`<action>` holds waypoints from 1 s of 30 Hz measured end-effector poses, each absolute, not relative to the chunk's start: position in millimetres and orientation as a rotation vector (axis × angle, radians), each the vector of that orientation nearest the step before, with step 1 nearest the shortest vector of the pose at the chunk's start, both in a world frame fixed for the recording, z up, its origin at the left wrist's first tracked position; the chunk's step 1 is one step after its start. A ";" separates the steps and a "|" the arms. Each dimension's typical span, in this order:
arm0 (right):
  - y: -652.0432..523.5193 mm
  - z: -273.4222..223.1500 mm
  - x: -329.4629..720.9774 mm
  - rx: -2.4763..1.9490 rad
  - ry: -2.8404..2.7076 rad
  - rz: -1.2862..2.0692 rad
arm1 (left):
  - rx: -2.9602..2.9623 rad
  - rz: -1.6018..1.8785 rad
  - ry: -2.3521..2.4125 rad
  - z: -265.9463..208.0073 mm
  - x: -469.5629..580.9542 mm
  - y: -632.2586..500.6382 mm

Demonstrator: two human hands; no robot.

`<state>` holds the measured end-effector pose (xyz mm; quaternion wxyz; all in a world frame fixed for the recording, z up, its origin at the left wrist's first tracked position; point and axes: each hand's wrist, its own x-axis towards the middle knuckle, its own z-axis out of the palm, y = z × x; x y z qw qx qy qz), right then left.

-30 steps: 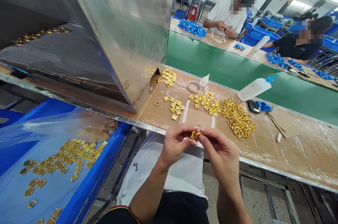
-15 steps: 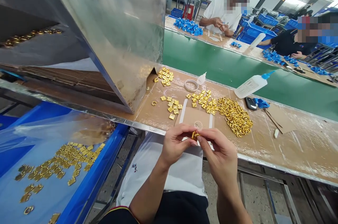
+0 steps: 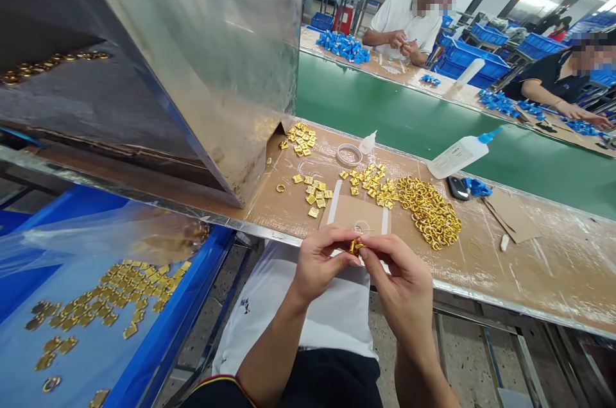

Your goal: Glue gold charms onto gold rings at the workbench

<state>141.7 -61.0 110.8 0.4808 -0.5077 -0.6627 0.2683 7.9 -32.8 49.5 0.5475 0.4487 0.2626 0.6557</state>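
Observation:
Both hands meet at the bench's front edge around a small gold ring-like piece point(image 3: 355, 247). My left hand point(image 3: 323, 257) pinches it between thumb and fingertips. From the other side, my right hand point(image 3: 397, 263) closes its thumb and forefinger on the same piece; the fingers partly hide it. Just beyond lies a cardboard pad point(image 3: 353, 210) with white tape strips. Square gold pieces point(image 3: 370, 182) are scattered behind the pad, and a heap of gold rings point(image 3: 428, 212) lies to its right. More square pieces point(image 3: 315, 192) sit to the left.
A tape roll point(image 3: 349, 155), a small white bottle point(image 3: 368, 143) and a larger blue-tipped bottle point(image 3: 462, 154) stand or lie behind. A metal housing point(image 3: 231, 74) rises at left, above a blue bin point(image 3: 158, 331) holding gold pieces. Across the green belt point(image 3: 385, 103), two people work.
My hands stay in nearly the same place, holding the gold piece. Across the belt, the person at far right has leaned and reached toward the blue pieces.

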 end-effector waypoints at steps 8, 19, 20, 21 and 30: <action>-61.3 112.8 135.3 -1.255 -1.677 0.520 | 1.090 1.593 0.645 47.4 8.6 -31.9; -56.0 106.7 131.5 -1.286 -1.691 0.535 | 1.008 1.592 0.647 41.3 8.6 -26.3; -56.4 107.0 130.3 -1.285 -1.676 0.565 | 0.996 1.595 0.641 41.3 8.4 -26.1; -57.2 107.1 129.1 -1.280 -1.658 0.602 | 0.982 1.596 0.642 41.3 8.1 -26.0; -57.8 96.2 144.1 -1.190 -1.571 0.679 | 0.581 1.383 0.552 49.2 5.4 -31.0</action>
